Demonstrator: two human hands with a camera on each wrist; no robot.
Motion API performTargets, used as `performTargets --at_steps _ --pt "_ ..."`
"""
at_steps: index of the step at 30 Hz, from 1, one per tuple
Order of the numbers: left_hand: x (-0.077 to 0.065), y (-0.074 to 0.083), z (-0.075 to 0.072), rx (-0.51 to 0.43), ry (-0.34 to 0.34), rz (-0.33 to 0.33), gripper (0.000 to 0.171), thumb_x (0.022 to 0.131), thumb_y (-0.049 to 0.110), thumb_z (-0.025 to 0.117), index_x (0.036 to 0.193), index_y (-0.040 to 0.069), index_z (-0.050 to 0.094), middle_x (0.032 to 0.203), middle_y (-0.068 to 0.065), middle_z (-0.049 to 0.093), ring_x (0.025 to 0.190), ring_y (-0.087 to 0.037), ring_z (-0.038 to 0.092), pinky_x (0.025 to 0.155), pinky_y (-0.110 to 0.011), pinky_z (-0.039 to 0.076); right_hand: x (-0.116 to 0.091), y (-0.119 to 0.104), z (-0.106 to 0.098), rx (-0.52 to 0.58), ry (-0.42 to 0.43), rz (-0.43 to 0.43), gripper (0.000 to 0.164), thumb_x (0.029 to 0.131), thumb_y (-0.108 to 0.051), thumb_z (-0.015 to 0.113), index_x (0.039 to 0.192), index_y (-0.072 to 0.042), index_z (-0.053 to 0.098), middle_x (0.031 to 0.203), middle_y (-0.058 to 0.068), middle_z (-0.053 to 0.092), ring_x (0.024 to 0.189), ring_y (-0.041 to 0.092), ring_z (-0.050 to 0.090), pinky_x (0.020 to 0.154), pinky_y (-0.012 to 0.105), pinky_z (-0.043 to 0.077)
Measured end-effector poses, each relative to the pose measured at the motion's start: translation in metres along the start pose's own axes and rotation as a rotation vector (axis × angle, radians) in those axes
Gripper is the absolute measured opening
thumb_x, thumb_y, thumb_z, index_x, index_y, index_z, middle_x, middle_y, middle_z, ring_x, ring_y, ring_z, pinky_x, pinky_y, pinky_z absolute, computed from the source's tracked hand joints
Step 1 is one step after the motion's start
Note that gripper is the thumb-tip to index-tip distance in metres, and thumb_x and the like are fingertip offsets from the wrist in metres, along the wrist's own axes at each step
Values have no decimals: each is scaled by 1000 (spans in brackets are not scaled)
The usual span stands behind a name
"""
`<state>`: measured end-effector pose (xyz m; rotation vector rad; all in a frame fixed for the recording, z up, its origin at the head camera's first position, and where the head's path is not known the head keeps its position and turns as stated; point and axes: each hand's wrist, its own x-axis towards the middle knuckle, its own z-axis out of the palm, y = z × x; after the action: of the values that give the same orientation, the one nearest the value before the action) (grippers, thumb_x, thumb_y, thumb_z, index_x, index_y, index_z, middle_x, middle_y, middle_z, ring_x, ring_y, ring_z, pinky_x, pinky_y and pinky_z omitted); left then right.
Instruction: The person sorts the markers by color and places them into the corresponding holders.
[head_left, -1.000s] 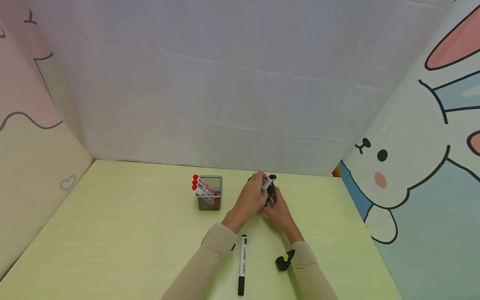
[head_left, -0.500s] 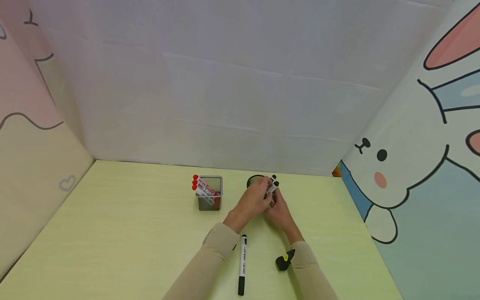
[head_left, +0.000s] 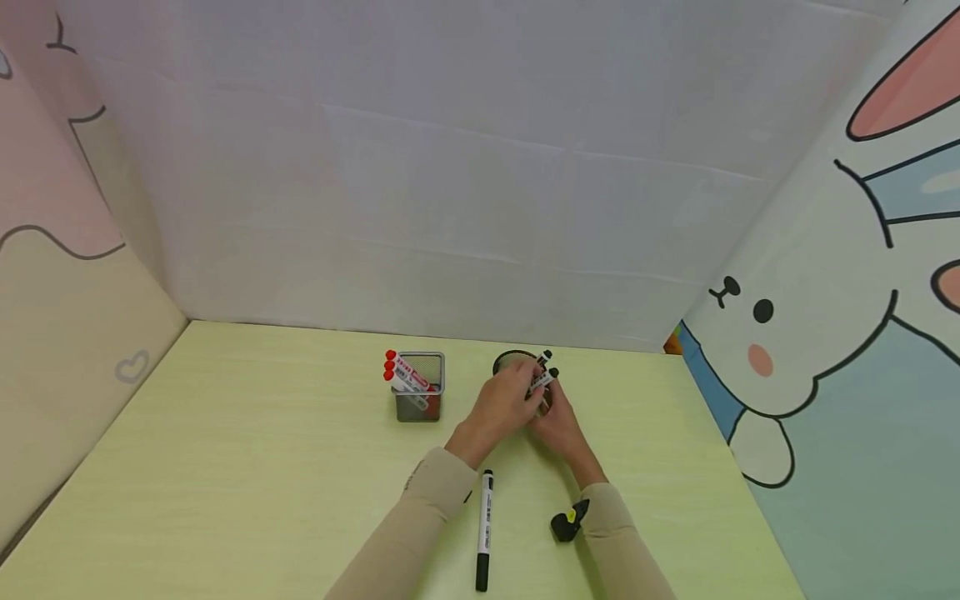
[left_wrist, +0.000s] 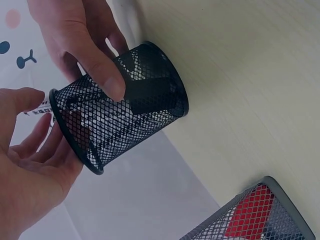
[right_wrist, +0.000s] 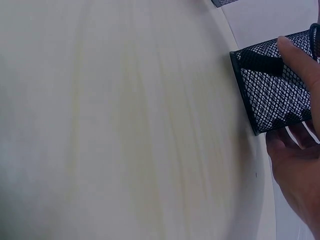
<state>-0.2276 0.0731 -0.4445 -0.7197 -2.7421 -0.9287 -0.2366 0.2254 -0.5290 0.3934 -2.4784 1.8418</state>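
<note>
A round black mesh pen cup (left_wrist: 120,107) stands near the back of the table, its rim partly showing in the head view. My right hand (head_left: 558,423) grips the cup's side, the thumb lying along the mesh in both wrist views. My left hand (head_left: 502,402) is over the cup's mouth and pinches a white marker (head_left: 541,381) with a black cap end. Behind that, another black-ended marker (head_left: 546,357) leans out at the rim. Dark marker parts show through the mesh; the left fingertips are partly hidden behind the rim.
Left of the cup stands a square mesh basket (head_left: 420,408) with several red-capped markers (head_left: 408,372). A black-capped white marker (head_left: 485,529) lies on the table (head_left: 262,467) between the forearms. A black device (head_left: 567,523) sits at the right cuff.
My left hand has moved slightly down and right, uncovering the cup's rim. The pinched marker has tilted further right, and a second marker end now shows apart from it. The right hand has barely moved.
</note>
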Motion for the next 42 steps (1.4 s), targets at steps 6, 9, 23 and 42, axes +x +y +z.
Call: performTargets --at_steps 6,9,23,42 --pt "-1 -2 -1 -39 -2 -24 23 103 19 65 120 4 63 123 -12 64 104 -24 64 87 -37 56 -4 -22 0 -20 -11 17 72 86 14 66 150 5 33 157 28 37 147 42 35 119 48 31" --pt "-2 -2 -3 -58 9 -26 24 103 20 65 121 4 64 126 -13 64 109 -25 64 92 -38 55 -3 -23 0 -25 -10 25 70 87 15 66 148 5 35 156 29 37 147 43 35 119 49 30" --pt "-6 0 -10 -77 140 43 18 100 17 68 113 5 68 114 -9 68 107 -25 64 91 -39 54 0 -3 1 -38 3 13 68 89 10 71 148 -2 38 156 23 40 147 39 37 119 47 32" --pt "-31 0 -22 -125 179 17 18 98 17 70 111 5 67 110 -8 69 99 -24 65 82 -38 57 -8 -45 0 3 -27 40 68 89 5 74 145 8 36 153 30 40 146 46 35 119 49 31"
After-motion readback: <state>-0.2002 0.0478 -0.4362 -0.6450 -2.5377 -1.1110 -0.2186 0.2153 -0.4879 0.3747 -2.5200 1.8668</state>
